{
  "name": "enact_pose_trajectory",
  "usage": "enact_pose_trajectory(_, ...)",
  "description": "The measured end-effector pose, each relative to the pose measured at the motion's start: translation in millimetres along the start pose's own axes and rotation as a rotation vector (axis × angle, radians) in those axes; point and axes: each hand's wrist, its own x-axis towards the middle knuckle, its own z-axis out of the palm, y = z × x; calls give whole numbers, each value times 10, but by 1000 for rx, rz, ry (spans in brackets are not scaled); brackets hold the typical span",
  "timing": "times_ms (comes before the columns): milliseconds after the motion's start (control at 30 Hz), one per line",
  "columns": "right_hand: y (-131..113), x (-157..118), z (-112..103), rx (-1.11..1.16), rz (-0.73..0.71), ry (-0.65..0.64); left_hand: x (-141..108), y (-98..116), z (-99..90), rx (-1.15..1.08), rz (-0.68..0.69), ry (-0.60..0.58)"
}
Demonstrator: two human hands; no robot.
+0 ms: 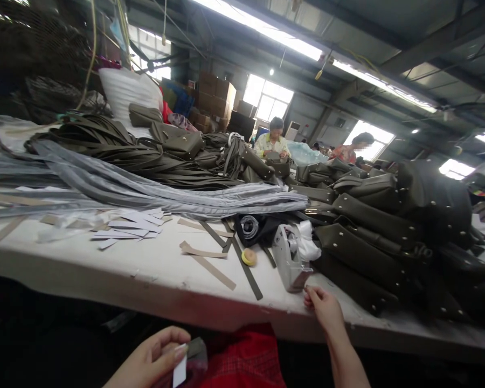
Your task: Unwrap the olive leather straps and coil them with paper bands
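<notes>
My left hand is closed in front of the table's near edge. Between its thumb and fingers are a white paper strip and a dark olive piece that looks wrapped in clear plastic. My right hand is at the table edge, thumb and fingertips pinched together just beside the front of a grey tape dispenser. Whatever is in that pinch is too small to make out. A small yellow-edged roll lies left of the dispenser, among olive strips and beige strips.
Olive bags with metal studs are heaped at the right. Long straps, some in grey plastic sleeves, stretch across the left and middle. White paper strips lie scattered on the white table. Two people sit beyond the piles.
</notes>
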Motion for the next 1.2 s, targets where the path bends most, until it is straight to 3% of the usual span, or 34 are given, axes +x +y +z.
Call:
enact_pose_trajectory(133, -99, -262, 120, 55, -41, -103, 54, 129, 151, 49, 55, -11)
enact_pose_trajectory(367, -609, -1165, 955, 206, -83, -570, 94, 308, 433, 72, 171, 92)
enact_pose_trajectory(533, -734, -1580, 1339, 231, -118, -744, 9, 372, 455, 54, 286, 230)
enact_pose_trajectory(733, -718, -1690, 1522, 273, -31, -892, -84, 325, 405, 157, 422, 345)
enact_pose_trajectory(900, -652, -1689, 1623, 298, 55, -861, -166, 336, 451, 310, 503, 358)
enact_pose_trajectory(1200, -617, -1659, 1610, 306, 30, -892, -154, 364, 488, 85, 392, 295)
